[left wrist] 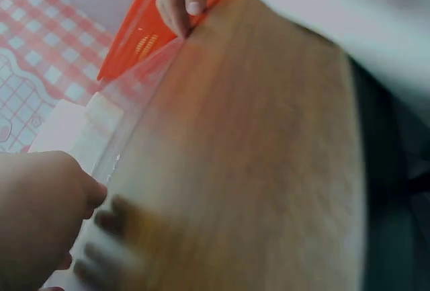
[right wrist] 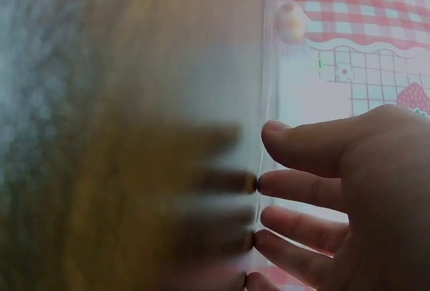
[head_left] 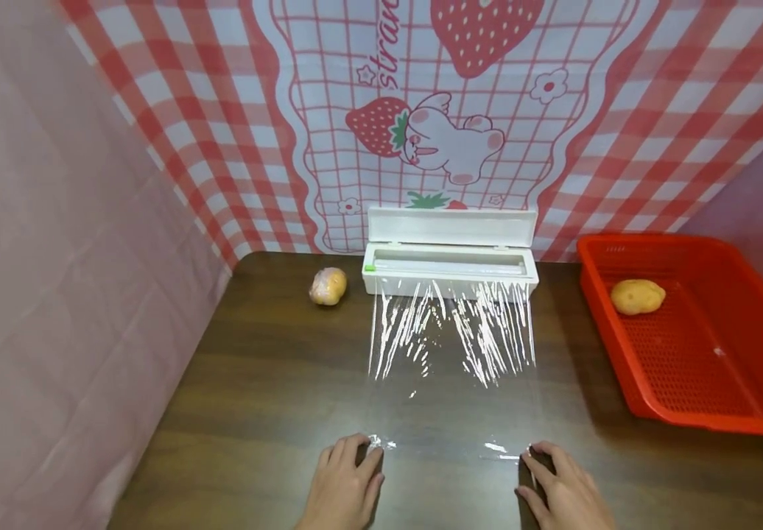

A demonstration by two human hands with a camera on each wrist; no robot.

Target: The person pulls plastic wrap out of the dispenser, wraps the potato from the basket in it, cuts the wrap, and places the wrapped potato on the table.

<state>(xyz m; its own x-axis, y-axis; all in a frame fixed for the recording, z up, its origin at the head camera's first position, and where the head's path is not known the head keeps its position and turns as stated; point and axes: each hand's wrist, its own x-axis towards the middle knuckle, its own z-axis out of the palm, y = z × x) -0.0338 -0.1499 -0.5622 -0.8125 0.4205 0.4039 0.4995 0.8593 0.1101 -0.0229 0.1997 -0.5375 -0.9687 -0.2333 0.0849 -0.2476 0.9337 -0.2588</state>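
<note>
A sheet of clear cling film (head_left: 454,346) runs from a white dispenser box (head_left: 451,283) toward me over the brown table, shiny and wrinkled close to the box. At its near left corner is my left hand (head_left: 345,482), fingertips down on the film's edge and thumb apart. My right hand (head_left: 567,489) is at the near right corner; in the right wrist view, the spread fingertips (right wrist: 269,237) meet their reflections along the film edge. The left wrist view shows the film edge (left wrist: 144,106) stretching between both hands.
The dispenser's lid (head_left: 451,227) stands up against the checked cloth. Left of the box lies a potato (head_left: 328,285) with shiny film around it. A red plastic basket (head_left: 630,368) at the right holds a bare potato (head_left: 638,297). A pink cloth (head_left: 90,258) hangs on the left.
</note>
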